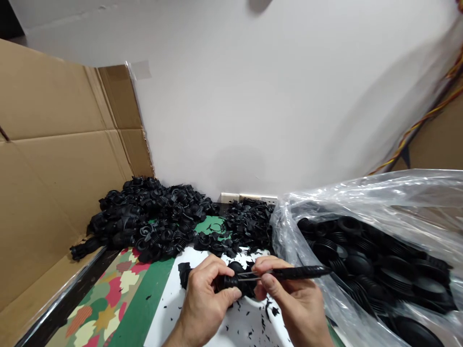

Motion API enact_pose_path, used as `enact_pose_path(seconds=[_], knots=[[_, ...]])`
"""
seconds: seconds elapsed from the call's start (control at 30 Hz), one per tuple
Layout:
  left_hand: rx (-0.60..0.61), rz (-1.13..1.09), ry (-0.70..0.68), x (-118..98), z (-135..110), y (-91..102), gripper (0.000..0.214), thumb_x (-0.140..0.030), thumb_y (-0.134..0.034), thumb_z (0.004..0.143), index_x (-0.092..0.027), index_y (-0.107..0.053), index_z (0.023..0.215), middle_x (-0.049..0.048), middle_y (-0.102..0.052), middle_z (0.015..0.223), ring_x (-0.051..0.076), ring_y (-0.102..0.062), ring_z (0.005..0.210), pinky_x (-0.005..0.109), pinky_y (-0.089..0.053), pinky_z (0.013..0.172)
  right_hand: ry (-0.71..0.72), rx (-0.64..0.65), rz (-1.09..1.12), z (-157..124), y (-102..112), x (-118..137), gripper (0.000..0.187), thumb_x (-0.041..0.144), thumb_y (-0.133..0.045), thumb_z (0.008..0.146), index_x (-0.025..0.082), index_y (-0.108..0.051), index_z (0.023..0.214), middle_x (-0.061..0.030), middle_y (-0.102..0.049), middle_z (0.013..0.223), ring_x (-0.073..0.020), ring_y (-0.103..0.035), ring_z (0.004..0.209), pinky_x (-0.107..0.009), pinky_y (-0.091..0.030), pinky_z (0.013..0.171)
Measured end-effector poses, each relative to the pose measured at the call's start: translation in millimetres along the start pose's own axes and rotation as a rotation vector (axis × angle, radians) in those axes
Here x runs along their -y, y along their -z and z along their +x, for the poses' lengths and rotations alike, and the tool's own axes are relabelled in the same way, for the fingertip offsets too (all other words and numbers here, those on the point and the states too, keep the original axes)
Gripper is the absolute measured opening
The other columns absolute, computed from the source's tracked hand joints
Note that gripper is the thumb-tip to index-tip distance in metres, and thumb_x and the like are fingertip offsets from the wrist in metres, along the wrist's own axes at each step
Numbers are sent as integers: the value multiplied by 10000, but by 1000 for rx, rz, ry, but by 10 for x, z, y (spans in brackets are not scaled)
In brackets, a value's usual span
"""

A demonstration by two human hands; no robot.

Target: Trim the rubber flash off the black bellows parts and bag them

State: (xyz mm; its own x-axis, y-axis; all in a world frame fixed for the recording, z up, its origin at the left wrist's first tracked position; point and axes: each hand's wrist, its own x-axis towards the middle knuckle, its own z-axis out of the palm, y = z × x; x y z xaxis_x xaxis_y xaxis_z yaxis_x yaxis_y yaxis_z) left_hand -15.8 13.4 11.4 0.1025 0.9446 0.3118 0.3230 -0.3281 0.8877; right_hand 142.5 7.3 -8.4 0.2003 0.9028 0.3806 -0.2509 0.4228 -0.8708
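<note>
My left hand (204, 301) is closed around a black ribbed rubber part (237, 282), held low over a white sheet. My right hand (289, 301) pinches a slim black craft knife (289, 273), its blade lying against the part. Small black trimmings (253, 318) are scattered on the sheet under both hands. A heap of the same black ribbed parts (152, 224) lies to the far left. A smaller mound of black offcuts (249, 221) sits beyond my hands.
A clear plastic bag (365, 212) full of black parts fills the right side. A cardboard panel (54, 159) walls off the left. A white wall with a socket strip (249, 197) stands behind. A leaf-patterned green mat (108, 308) covers the table's left part.
</note>
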Motion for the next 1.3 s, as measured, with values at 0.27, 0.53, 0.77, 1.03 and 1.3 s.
enact_pose_path(seconds=[0.27, 0.53, 0.77, 1.03, 1.3], knots=[[23, 92, -15, -8, -19, -15, 58, -144, -697, 646, -180, -665, 679, 20, -568, 690, 167, -538, 611, 246, -387, 506, -97, 4, 97, -103, -109, -52, 161, 346, -750, 687, 195, -716, 729, -35, -634, 734, -134, -571, 517, -270, -501, 487], [31, 59, -8, -3, -26, -27, 73, -130, -714, 625, -180, -660, 627, 4, -543, 637, 151, -508, 588, 238, -356, 507, 156, 131, -175, -79, -46, -34, 72, 260, -652, 786, 213, -674, 735, -47, -631, 665, -187, -604, 606, -268, -491, 467], [28, 106, -53, 23, -43, -38, 156, -22, -656, 588, -169, -626, 630, 4, -555, 650, 168, -539, 626, 256, -380, 554, 594, -59, -712, 158, 247, 89, 130, 109, -602, 778, 233, -640, 782, -39, -655, 754, -179, -629, 657, -285, -514, 611], [-13, 159, -113, 24, -37, -21, 179, -17, -637, 601, -179, -647, 676, 3, -560, 679, 172, -548, 652, 271, -400, 578, 92, 14, -193, 60, 99, -18, 152, 343, -620, 802, 202, -640, 751, -20, -582, 777, -118, -523, 521, -248, -458, 496], [75, -628, 372, 66, 71, 33, 459, -340, -875, 438, -129, -701, 808, 27, -635, 599, 123, -552, 509, 170, -357, 387, -252, 65, 20, 57, -33, 87, 266, 437, -575, 812, 181, -606, 748, -4, -560, 645, -145, -511, 549, -277, -416, 542]])
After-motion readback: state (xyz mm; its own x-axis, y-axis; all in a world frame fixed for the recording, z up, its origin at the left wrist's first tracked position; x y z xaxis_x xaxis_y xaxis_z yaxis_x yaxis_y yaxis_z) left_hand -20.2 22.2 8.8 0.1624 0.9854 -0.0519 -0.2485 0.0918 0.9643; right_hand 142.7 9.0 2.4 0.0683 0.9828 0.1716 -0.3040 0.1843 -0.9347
